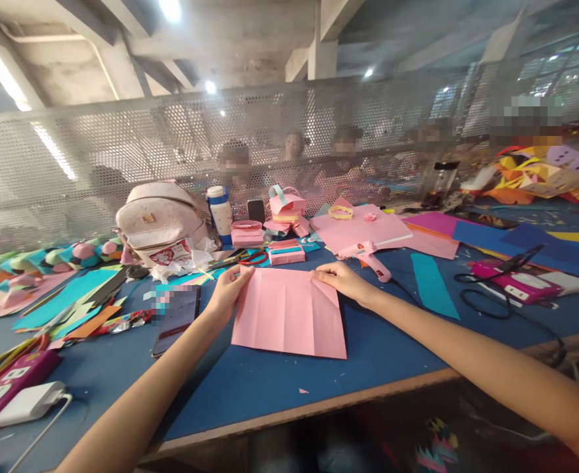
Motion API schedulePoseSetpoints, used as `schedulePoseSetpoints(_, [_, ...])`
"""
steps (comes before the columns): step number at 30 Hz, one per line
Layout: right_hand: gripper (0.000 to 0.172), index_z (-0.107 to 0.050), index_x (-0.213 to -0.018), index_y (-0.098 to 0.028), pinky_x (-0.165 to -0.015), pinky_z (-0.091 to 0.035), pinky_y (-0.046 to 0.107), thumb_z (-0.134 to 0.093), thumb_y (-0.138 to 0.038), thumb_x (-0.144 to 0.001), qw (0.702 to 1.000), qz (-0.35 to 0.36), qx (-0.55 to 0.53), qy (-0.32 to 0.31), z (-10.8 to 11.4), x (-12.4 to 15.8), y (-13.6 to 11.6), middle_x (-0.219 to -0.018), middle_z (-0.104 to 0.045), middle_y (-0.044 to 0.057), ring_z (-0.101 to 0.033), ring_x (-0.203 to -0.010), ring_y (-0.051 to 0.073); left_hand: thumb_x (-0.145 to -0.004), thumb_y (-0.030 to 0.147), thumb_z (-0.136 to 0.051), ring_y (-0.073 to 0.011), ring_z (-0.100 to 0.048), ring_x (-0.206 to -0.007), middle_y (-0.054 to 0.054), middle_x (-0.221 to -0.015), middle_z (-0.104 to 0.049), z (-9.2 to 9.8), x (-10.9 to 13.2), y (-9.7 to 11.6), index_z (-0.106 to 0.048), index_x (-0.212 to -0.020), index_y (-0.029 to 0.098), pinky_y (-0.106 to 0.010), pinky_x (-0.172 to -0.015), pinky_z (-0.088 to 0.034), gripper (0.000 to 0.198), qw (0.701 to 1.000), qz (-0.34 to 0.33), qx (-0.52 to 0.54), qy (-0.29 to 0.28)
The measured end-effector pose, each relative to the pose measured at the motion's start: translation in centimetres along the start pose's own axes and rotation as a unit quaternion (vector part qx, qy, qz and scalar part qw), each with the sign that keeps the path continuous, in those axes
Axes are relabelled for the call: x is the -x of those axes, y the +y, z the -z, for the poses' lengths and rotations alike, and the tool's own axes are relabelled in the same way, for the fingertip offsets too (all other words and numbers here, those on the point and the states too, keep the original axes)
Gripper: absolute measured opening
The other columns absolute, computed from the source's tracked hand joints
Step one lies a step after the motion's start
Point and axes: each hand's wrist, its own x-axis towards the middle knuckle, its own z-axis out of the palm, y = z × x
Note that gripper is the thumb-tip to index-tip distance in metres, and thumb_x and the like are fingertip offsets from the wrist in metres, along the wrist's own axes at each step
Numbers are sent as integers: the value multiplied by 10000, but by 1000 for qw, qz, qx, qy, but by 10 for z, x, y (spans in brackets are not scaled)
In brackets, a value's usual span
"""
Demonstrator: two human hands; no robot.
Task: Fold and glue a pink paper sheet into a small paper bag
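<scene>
Pink paper sheet (286, 312), one: over the table (250, 407), far corners pinched by left hand (233, 286) and right hand (341, 279). Parallel creases: present, judged done at least in part. Sheet opened out; edges not joined. Beyond: pink box (286, 253), seemingly formed; glue gun (368, 256), lying unheld.

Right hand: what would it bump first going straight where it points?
Beyond the pink paper it holds, the right hand would probably meet the small pink box with a blue stripe, though the hand's height is unclear.
</scene>
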Motion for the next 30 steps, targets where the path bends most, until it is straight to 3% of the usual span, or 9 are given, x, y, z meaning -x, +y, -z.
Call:
schedulePoseSetpoints(7, [496, -663, -730, -162, -671, -400, 294, -644, -657, -719, 997, -32, -64, 40, 2, 0, -1, -726, -639, 19, -540, -704, 171, -664, 461, -825, -85, -607, -577, 20, -690, -680, 4, -5, -1, -646, -860, 166, -166, -559, -451, 398, 997, 27, 67, -29])
schedulePoseSetpoints(14, [468, -582, -717, -179, -569, -316, 252, -606, -643, -770, 992, -27, -74, 100, 6, -1, 4, -668, -547, -20, -458, -621, 131, -571, 261, -895, -215, -712, -811, -113, -1004, -742, -3, 2, -3, -679, -1083, 137, -300, -741, -553, 569, 978, 89, 93, -164])
schedulePoseSetpoints(18, [476, -582, -736, -171, -527, -300, 245, -582, -644, -797, 994, -32, -74, 79, 4, 1, 4, -634, -532, -27, -438, -559, 114, -496, 256, -925, -226, -715, -828, -110, -957, -751, -7, 6, -3, -707, -1029, 119, -311, -773, -556, 592, 970, 84, 112, -199])
schedulePoseSetpoints(21, [458, -645, -810, -155, -630, -400, 268, -589, -610, -812, 996, -20, -67, 51, 2, 2, 4, -778, -642, 21, -557, -693, 149, -465, 283, -937, -180, -703, -709, -76, -791, -748, -8, 6, 0, -733, -860, 99, -268, -714, -553, 481, 971, 71, 119, -193])
schedulePoseSetpoints(25, [428, -682, -915, -156, -768, -477, 350, -600, -566, -824, 999, -4, -44, 26, -1, 0, 5, -929, -698, 76, -637, -858, 218, -429, 315, -947, -153, -684, -656, -41, -737, -734, -9, 7, 3, -732, -813, 117, -241, -665, -542, 482, 976, 56, 125, -172])
schedulePoseSetpoints(27, [413, -666, -1030, -183, -826, -489, 382, -646, -529, -804, 999, 14, -31, 34, -3, 0, 4, -1075, -686, 95, -631, -992, 251, -435, 337, -944, -151, -680, -650, -38, -740, -732, -10, 7, 2, -731, -827, 123, -241, -654, -542, 494, 979, 52, 123, -157])
schedulePoseSetpoints(30, [437, -589, -1239, -262, -983, -444, 417, -639, -455, -850, 993, 103, 29, 48, -7, 6, -5, -1349, -570, 77, -517, -1245, 258, -474, 367, -927, -149, -670, -622, -35, -713, -723, -12, 8, 0, -725, -824, 124, -245, -639, -540, 472, 986, 44, 109, -121])
